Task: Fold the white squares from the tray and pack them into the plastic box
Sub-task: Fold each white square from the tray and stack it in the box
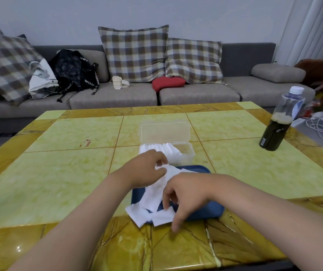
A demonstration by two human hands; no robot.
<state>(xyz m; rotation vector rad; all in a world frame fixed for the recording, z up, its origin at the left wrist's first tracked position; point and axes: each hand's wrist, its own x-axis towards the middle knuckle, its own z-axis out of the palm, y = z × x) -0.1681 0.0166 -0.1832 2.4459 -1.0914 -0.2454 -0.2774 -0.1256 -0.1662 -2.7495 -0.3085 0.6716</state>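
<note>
Spanning left fingers (161,171) to right fingers (166,202), white square (154,194).

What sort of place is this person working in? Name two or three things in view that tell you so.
Most likely a home living room: a grey sofa with checked cushions, and a tiled coffee table.
</note>
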